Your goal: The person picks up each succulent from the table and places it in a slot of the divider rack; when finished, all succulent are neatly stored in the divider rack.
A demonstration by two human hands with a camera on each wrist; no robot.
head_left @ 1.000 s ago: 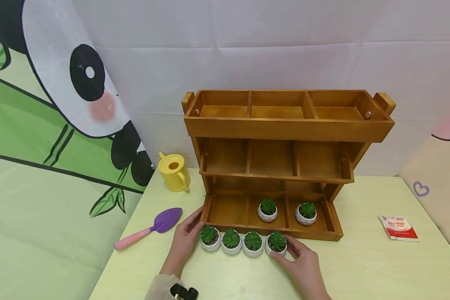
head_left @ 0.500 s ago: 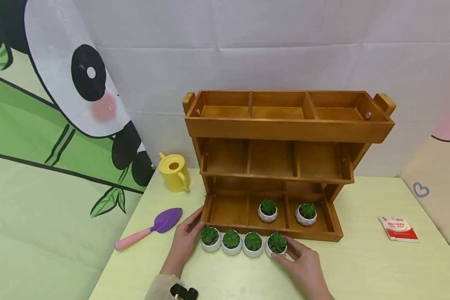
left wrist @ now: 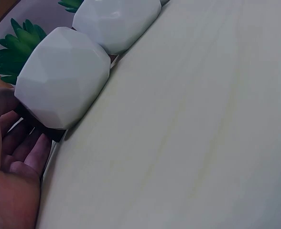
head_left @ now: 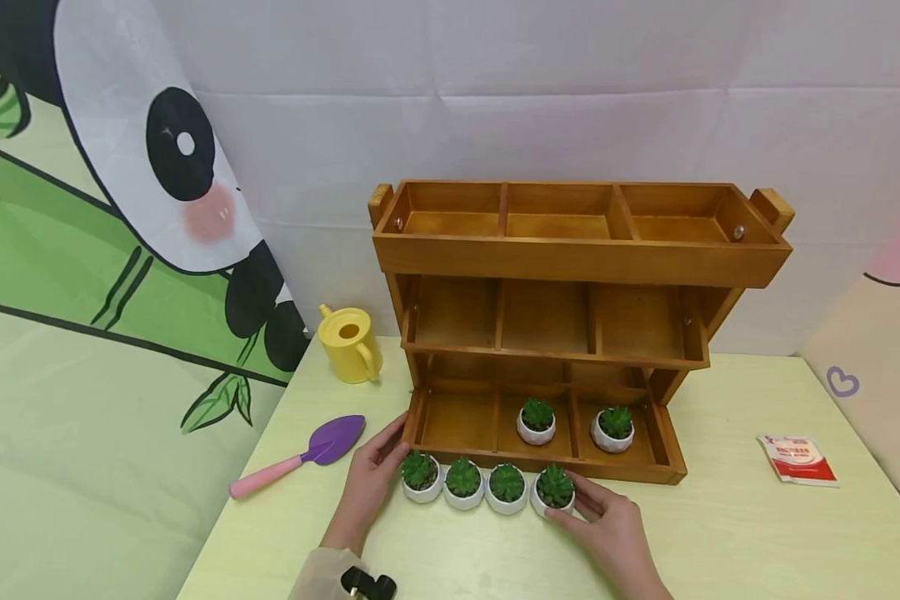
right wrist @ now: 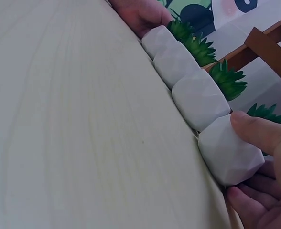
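Several small succulents in white faceted pots stand in a row on the table before the wooden shelf (head_left: 547,462). My right hand (head_left: 607,525) holds the rightmost potted succulent (head_left: 553,487), thumb on its near side and fingers around its right; the right wrist view shows this pot (right wrist: 229,150) against its neighbour. At the row's other end, my left hand (head_left: 375,475) lies beside the leftmost potted succulent (head_left: 420,477), fingers at the shelf's lower left corner. In the left wrist view its fingers (left wrist: 35,155) bend loosely behind that pot (left wrist: 64,78).
Two more potted succulents sit in the bottom tier, one in the middle compartment (head_left: 536,422), one in the right (head_left: 612,429). A yellow watering can (head_left: 349,346) and a purple trowel with pink handle (head_left: 300,454) lie left. A red-and-white packet (head_left: 797,460) lies right.
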